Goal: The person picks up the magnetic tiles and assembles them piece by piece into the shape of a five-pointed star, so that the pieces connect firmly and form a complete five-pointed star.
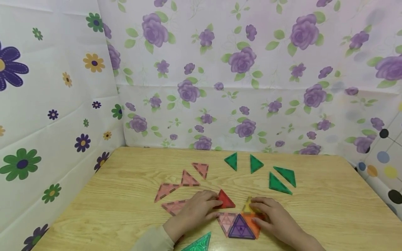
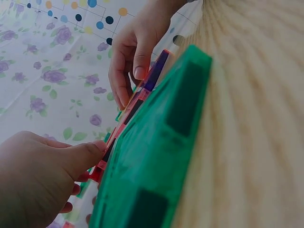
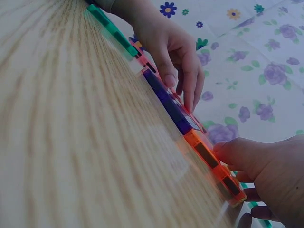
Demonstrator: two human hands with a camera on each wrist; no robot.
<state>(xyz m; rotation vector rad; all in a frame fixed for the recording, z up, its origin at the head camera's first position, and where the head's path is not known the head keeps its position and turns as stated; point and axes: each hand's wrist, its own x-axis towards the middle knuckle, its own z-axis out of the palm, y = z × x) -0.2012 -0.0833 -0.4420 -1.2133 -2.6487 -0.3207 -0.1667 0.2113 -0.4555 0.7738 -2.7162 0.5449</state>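
Four tiles lie close together on the table: pink, purple, orange and yellow. My left hand touches a red triangle with its fingertips, its thumb at the pink tile's upper left corner. The fingers of my right hand rest on the yellow tile and partly cover it, while the thumb touches the orange one. In the left wrist view a green tile stands large in front; both hands are beyond it. The right wrist view shows the orange tile's edge beside my right thumb.
Several pink triangles lie at the left and back of the table. Several green triangles are at the back right. Another green tile sits at the front edge, near my left sleeve. Flowered cloth hangs behind.
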